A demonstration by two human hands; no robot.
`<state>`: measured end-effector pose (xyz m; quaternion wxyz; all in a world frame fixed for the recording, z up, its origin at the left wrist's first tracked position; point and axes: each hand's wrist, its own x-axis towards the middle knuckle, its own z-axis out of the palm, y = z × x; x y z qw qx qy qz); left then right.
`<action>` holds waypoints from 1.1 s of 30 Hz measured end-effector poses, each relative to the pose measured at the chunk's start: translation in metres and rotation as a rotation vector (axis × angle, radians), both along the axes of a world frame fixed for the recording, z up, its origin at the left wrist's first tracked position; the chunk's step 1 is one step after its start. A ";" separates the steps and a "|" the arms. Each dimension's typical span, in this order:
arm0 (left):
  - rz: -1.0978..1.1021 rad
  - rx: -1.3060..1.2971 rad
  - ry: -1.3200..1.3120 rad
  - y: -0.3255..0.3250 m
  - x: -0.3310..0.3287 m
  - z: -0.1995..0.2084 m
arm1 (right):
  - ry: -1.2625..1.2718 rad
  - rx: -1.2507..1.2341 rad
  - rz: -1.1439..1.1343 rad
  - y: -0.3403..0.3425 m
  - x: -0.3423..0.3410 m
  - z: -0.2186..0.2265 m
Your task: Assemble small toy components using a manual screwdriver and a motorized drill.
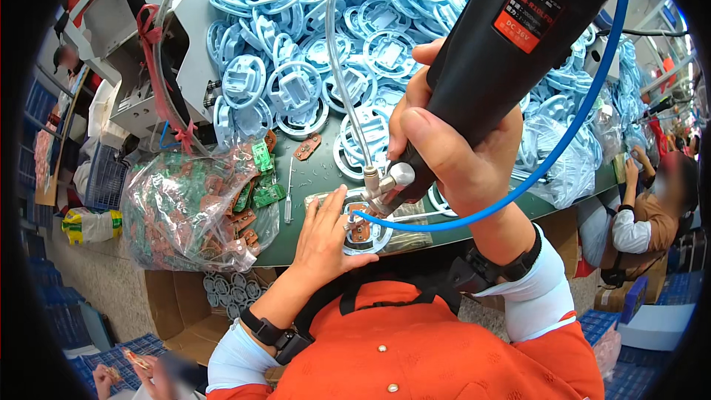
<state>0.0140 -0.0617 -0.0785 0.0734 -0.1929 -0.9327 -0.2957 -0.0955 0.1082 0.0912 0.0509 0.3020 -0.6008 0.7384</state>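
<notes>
My right hand (pixel 463 152) is wrapped around a black electric screwdriver (pixel 474 67) with a red-orange label, its lower end pointing down at the work. Under that tip lies a light blue round plastic housing (pixel 381 240) with a small brown circuit board (pixel 361 231) in it. My left hand (pixel 318 233) holds the housing at its left side, fingers along the far edge and thumb on the near edge. The exact contact of the screwdriver's bit is hidden by its metal fitting (pixel 389 184).
Light blue housings (pixel 296 89) are heaped across the far bench. A clear bag of circuit boards (pixel 185 211) sits at left, near a thin tool (pixel 289 196). A blue hose (pixel 511 196) and a clear tube (pixel 335 52) cross the workspace. Cardboard box (pixel 174 311) below; co-workers at both sides.
</notes>
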 end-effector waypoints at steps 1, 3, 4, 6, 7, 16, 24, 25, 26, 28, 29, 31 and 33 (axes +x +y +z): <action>0.001 0.004 0.002 0.000 0.000 0.000 | 0.003 0.002 0.004 0.000 0.000 0.000; 0.000 0.008 0.002 0.000 -0.001 -0.001 | 0.003 0.000 0.001 -0.001 0.000 0.000; -0.001 0.010 -0.002 0.000 -0.001 -0.001 | 0.003 -0.001 -0.002 -0.002 0.001 0.000; -0.002 0.012 -0.009 -0.001 -0.001 -0.001 | -0.002 0.008 -0.002 -0.003 0.000 -0.001; 0.004 0.002 -0.019 -0.001 -0.001 -0.002 | -0.005 0.016 -0.001 -0.003 0.000 -0.003; -0.014 0.038 0.009 -0.004 -0.002 -0.010 | -0.024 -0.034 0.113 -0.017 0.022 0.001; -0.041 -0.011 -0.072 -0.013 0.007 -0.004 | 0.091 -0.006 -0.086 -0.017 -0.005 0.031; -0.053 0.009 -0.086 -0.014 0.007 -0.005 | 0.100 0.002 -0.077 -0.021 -0.008 0.025; -0.066 0.029 -0.101 -0.015 0.006 -0.005 | 0.109 0.009 -0.068 -0.024 -0.011 0.019; -0.068 0.034 -0.107 -0.015 0.006 -0.004 | 0.088 0.056 -0.086 -0.026 -0.015 0.009; -0.076 0.034 -0.106 -0.014 0.005 -0.004 | 0.108 0.069 -0.100 -0.025 -0.018 0.004; -0.072 0.043 -0.108 -0.014 0.004 -0.005 | 0.084 0.047 -0.094 -0.027 -0.021 0.000; -0.069 0.051 -0.108 -0.014 0.004 -0.005 | 0.069 0.051 -0.078 -0.028 -0.021 0.000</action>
